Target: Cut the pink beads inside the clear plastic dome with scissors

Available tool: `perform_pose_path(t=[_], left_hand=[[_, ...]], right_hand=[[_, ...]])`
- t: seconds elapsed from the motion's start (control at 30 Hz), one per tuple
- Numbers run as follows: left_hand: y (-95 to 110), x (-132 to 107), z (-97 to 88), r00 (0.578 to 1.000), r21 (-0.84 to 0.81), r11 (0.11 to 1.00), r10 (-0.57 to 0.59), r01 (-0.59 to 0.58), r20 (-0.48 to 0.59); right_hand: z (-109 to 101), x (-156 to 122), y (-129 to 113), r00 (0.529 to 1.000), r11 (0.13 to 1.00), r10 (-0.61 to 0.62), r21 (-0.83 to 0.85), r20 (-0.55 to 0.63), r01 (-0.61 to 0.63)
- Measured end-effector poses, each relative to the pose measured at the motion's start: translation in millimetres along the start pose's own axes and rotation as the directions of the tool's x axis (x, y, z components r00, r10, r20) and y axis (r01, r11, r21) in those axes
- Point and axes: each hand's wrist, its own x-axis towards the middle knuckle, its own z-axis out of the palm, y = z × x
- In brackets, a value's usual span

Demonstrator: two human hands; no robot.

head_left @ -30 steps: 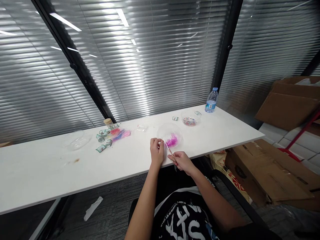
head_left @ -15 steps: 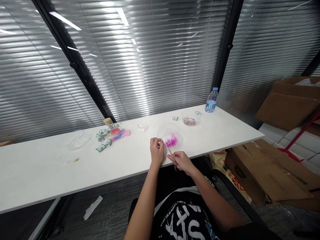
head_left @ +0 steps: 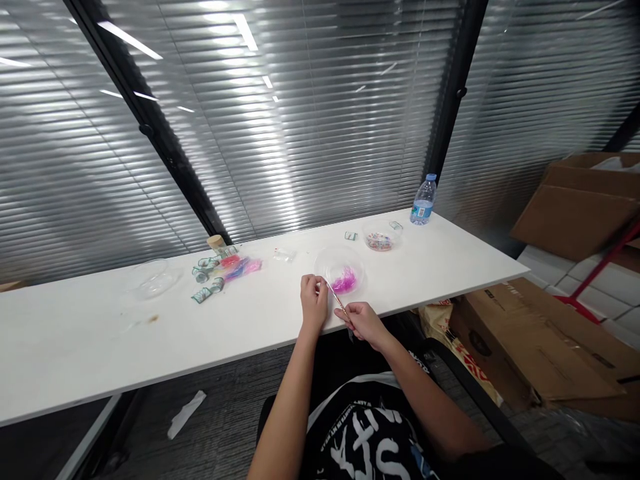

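Note:
A thin, pinkish patterned stick point(head_left: 339, 303) slants between my hands at the table's front edge; its exact kind is too small to make out. My right hand point(head_left: 365, 320) is closed on its lower end. My left hand point(head_left: 315, 301) has its fingers pinched at the upper end, and what lies between the fingertips is hidden. Just beyond them is a clear plastic bowl point(head_left: 334, 255) holding bright magenta strands point(head_left: 345, 280).
A second clear bowl point(head_left: 380, 238) holds small multicoloured beads. Behind it stands a water bottle point(head_left: 423, 203). To the left lie coloured bundles point(head_left: 241, 268), small green-white packets point(head_left: 202, 295) and a clear lid point(head_left: 155, 283). Cardboard boxes point(head_left: 545, 340) stand on the floor at right.

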Motion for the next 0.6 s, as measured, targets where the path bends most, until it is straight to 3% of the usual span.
perform_pose_path(t=[0.6], left_hand=[[-1.3,0.6,0.9,1.000,0.007,1.000,-0.012,0.012,0.017]], right_hand=[[1.5,0.1,0.2,1.000,1.000,-0.007,0.015,0.008,0.007]])
